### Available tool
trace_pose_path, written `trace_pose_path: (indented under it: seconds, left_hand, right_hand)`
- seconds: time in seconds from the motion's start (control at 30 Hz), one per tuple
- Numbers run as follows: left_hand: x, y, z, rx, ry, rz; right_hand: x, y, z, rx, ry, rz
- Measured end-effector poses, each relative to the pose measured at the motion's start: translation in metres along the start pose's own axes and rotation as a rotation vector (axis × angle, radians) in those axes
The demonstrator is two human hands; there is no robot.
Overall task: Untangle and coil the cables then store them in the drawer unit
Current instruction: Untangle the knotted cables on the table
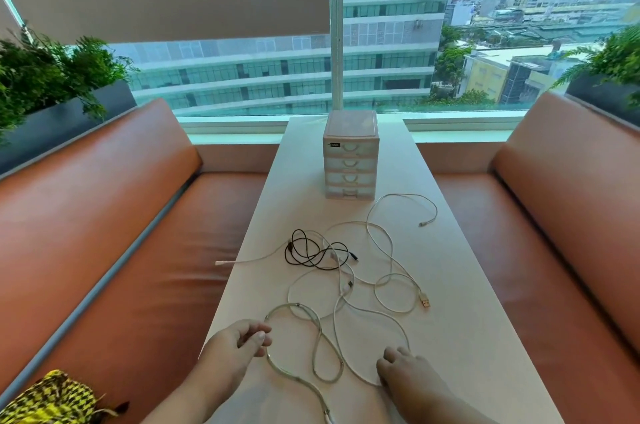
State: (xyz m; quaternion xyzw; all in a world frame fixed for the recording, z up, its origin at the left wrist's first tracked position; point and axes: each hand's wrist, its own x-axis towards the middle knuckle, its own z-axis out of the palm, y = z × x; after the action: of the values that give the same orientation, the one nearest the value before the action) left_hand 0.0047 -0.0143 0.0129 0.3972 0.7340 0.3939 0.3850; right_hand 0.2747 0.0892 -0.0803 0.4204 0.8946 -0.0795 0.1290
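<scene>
Several cables lie tangled on the white table. A black cable is bunched at the middle. White cables loop around it, one ending in a USB plug, another trailing off the left edge. A thicker grey cable loops near the front. My left hand has its fingers curled beside that grey loop, at the cable; whether it pinches it is unclear. My right hand rests on the table over a white loop. The small drawer unit stands at the far end, all drawers closed.
Orange benches flank the table on both sides. A yellow-and-black patterned item lies on the left bench near me. Planters with green plants sit behind both backrests. A large window is beyond the table's far end.
</scene>
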Motion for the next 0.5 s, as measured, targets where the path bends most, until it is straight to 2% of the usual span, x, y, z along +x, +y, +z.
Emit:
trace_pose_path:
  seconds: [0.13, 0.2, 0.3, 0.4, 0.5]
  left_hand:
    - [-0.002, 0.007, 0.002, -0.008, -0.029, -0.019]
    - [-0.002, 0.012, 0.006, -0.022, -0.047, -0.029]
    - [-0.002, 0.020, 0.016, -0.042, -0.084, -0.050]
    - [0.002, 0.027, 0.035, -0.021, -0.138, -0.068]
    - [0.007, 0.038, 0.063, 0.011, -0.205, -0.104]
  right_hand:
    - [-0.003, -0.001, -0.013, 0.111, 0.014, 0.079]
    - [-0.004, -0.002, -0.026, 0.262, -0.023, 0.138]
    - [0.001, 0.001, -0.036, 0.566, 0.063, 0.208]
    - [0.002, -0.002, -0.052, 0.723, 0.141, 0.162]
    - [0.004, -0.003, -0.069, 0.755, 0.184, 0.072]
